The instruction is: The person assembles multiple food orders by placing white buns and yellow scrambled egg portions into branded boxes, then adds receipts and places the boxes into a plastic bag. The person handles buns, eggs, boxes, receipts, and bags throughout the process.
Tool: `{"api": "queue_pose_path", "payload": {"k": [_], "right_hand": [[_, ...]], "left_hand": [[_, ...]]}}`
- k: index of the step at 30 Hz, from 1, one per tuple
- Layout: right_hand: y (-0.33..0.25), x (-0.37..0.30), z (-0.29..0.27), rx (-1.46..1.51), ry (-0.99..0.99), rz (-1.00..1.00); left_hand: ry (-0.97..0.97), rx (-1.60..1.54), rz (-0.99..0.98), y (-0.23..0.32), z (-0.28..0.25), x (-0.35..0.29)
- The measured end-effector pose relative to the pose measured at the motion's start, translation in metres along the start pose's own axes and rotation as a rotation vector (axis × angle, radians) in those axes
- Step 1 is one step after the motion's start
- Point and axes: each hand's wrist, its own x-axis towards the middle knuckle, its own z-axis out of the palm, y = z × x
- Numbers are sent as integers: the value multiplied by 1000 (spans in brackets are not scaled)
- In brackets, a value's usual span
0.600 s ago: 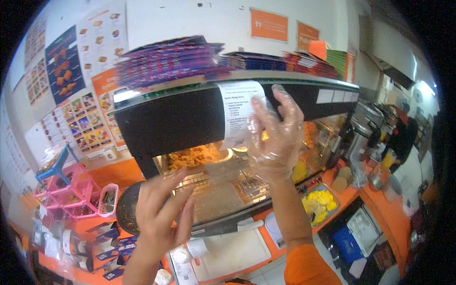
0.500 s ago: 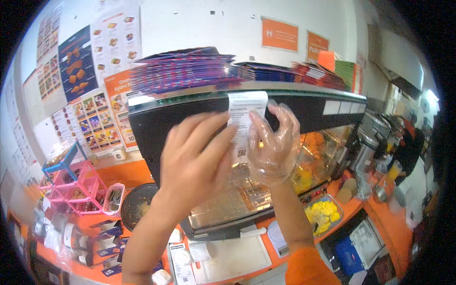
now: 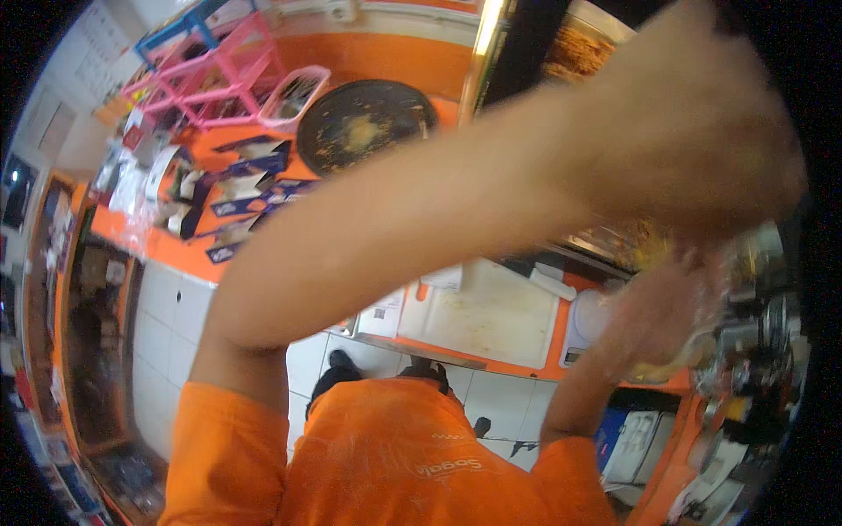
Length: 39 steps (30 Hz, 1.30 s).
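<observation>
My bare left hand (image 3: 702,131) is raised at the upper right, its arm stretched across the view. Motion smears it and its fingers cannot be made out. Lower down, my right hand (image 3: 662,307) is also blurred, close to the white kitchen scale (image 3: 586,320) at the counter's edge. Whether either hand holds anything does not show. Between my arms lies a white cutting board (image 3: 491,320) with a few yellowish stains. Printed paper slips (image 3: 382,311) lie at its left end. Behind my left arm, the lit food display case (image 3: 574,53) is partly hidden.
A round dark pan (image 3: 364,131) with crumbs sits on the orange counter. Open purple cardboard boxes (image 3: 254,197) stand left of it, before a pink and blue rack (image 3: 210,74). White floor tiles (image 3: 307,364) show below, and a blue-and-white cooler (image 3: 627,447) at lower right.
The view has swung down and left. Both hands have moved from the display case front toward the right; my left arm now crosses the view. The printed slip between them is no longer visible.
</observation>
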Motion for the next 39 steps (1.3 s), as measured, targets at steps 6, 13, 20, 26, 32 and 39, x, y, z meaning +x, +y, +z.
{"api": "queue_pose_path", "payload": {"k": [6,13,20,26,32,39], "right_hand": [[-68,-168,169,317,-352,-17],[-318,-379,423,936,-692,934],[-469,-524,630,763,-989,778],[-542,-669,832,725,-1073,796],[-671,-833,1006,882,-1487,942],[-894,-1010,1140,1181,-1974,238]], "left_hand": [[103,-474,-492,88,-147,-271],[114,-35,-923,129,-410,-475],[126,431,-1195,54,-627,-601],[14,421,-1383,-35,-774,-721],[48,523,-1869,-77,-1005,-821],[427,517,-2200,-75,-1281,-906]]}}
